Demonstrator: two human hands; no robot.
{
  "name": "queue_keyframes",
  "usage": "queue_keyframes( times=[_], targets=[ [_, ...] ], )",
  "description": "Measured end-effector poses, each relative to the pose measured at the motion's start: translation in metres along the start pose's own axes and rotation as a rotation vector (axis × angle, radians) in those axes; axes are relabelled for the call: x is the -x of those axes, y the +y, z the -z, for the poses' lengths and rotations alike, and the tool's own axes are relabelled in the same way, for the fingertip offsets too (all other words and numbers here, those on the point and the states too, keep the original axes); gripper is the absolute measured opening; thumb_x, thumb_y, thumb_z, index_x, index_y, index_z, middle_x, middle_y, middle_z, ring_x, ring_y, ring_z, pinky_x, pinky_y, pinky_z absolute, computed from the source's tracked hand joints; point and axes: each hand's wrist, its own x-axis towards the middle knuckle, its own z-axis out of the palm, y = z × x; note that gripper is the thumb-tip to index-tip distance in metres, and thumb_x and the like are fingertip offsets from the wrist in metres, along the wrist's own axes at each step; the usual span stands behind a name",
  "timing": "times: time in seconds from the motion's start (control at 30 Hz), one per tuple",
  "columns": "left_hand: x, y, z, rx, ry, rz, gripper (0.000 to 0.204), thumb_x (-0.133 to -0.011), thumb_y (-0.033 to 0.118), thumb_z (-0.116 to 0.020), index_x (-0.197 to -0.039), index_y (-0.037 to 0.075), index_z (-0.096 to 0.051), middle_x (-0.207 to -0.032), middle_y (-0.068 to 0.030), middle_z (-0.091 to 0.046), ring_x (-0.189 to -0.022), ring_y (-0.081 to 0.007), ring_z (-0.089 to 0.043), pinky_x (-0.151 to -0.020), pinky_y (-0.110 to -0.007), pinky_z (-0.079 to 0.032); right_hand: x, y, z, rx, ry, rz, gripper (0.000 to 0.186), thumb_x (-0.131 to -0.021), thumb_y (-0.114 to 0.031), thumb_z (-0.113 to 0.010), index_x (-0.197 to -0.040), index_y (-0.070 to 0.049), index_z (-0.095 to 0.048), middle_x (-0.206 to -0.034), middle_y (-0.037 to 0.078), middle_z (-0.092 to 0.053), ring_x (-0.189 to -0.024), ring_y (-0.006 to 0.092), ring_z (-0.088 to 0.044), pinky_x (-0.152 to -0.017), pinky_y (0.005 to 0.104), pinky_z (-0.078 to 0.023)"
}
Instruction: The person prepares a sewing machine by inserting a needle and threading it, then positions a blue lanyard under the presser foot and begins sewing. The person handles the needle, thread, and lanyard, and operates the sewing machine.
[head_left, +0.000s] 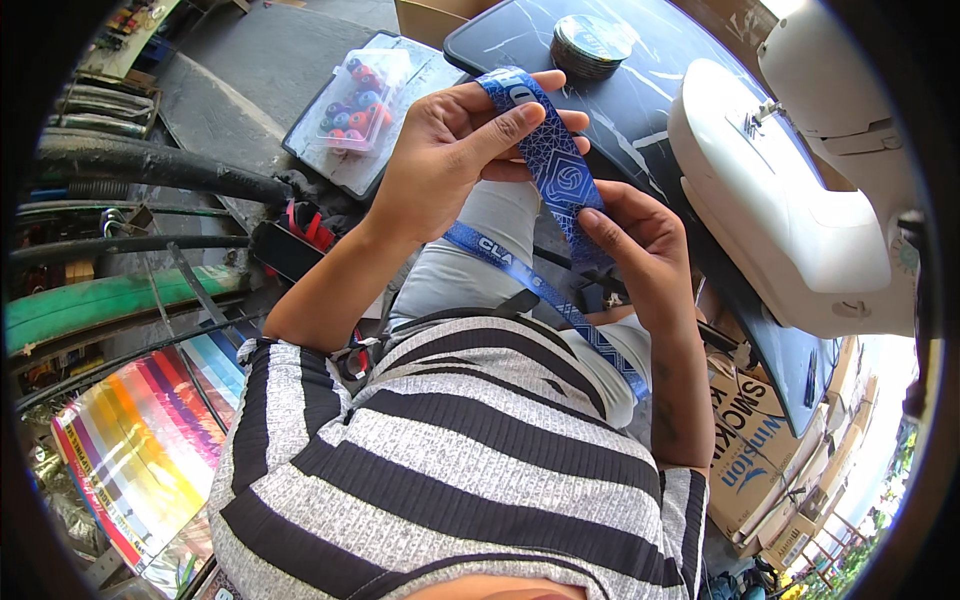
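My left hand [470, 135] holds the upper part of a blue patterned ribbon [555, 175], thumb on its face and fingers behind. Lower down, my right hand [635, 245] grips the same strip between thumb and curled fingers. A length of similar ribbon [520, 275] with white printing lies across my light trousers, below my hands; whether it joins the held piece is hidden. To the right stands a white sewing machine [720, 220] on a dark marbled table [485, 35].
A clear box of red and blue round pieces [362, 100] rests on a grey board. A stack of round discs [585, 50] sits on the table. At left are bicycle tires [130, 165], a dark phone-like slab [285, 250] and colour-striped sheets [150, 440]; cardboard boxes [760, 470] lie lower right.
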Motion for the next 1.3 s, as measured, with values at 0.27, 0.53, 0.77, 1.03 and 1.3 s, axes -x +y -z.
queue_keyframes(
  times=[0.27, 0.53, 0.77, 1.03, 1.3],
  targets=[
    [-0.003, -0.007, 0.002, -0.030, 0.032, -0.010, 0.050, -0.097, 0.015, -0.066, -0.141, -0.002, -0.049, -0.112, -0.0218, -0.071, -0.099, -0.0258, -0.073, -0.081, -0.038, -0.063, -0.001, -0.004, 0.005, -0.012, 0.009, -0.016, 0.038, -0.097, -0.007, -0.065, -0.132, 0.004, -0.054, -0.111, 0.014, -0.070, -0.098, 0.0105, -0.066, -0.088, 0.0244, -0.054],
    [-0.003, -0.016, -0.004, -0.057, 0.038, -0.024, 0.059, -0.093, 0.008, -0.070, -0.144, -0.003, -0.043, -0.110, -0.0224, -0.072, -0.100, -0.0260, -0.073, -0.082, -0.037, -0.063, 0.000, -0.010, 0.004, 0.091, 0.006, -0.002, 0.040, -0.096, -0.003, -0.063, -0.134, 0.002, -0.051, -0.104, 0.011, -0.069, -0.096, 0.0102, -0.066, -0.084, 0.0240, -0.054],
    [-0.005, -0.017, -0.006, -0.066, 0.013, -0.078, 0.051, -0.098, 0.006, -0.061, -0.146, 0.001, -0.044, -0.117, -0.0242, -0.069, -0.103, -0.0292, -0.072, -0.086, -0.040, -0.062, -0.005, -0.002, 0.008, 0.041, 0.023, 0.031, 0.028, -0.097, -0.009, -0.066, -0.122, 0.003, -0.062, -0.099, 0.007, -0.070, -0.091, 0.0080, -0.065, -0.082, 0.0230, -0.054],
    [-0.008, -0.014, -0.010, -0.081, -0.019, -0.093, 0.054, -0.100, 0.004, -0.055, -0.150, 0.000, -0.034, -0.118, -0.0234, -0.069, -0.107, -0.0290, -0.071, -0.082, -0.035, -0.063, -0.015, 0.006, 0.013, 0.188, 0.063, 0.070, 0.020, -0.096, -0.016, -0.070, -0.102, 0.002, -0.070, -0.089, 0.003, -0.071, -0.081, 0.0053, -0.063, -0.076, 0.0204, -0.050],
    [-0.010, -0.012, -0.008, -0.075, -0.040, -0.073, 0.052, -0.102, 0.007, -0.052, -0.151, 0.005, -0.036, -0.126, -0.0277, -0.064, -0.114, -0.0345, -0.067, -0.092, -0.042, -0.059, -0.017, 0.005, 0.014, 0.134, 0.046, 0.022, 0.016, -0.094, -0.016, -0.073, -0.100, -0.001, -0.068, -0.090, -0.001, -0.069, -0.083, 0.0031, -0.060, -0.077, 0.0180, -0.045]
  ],
)
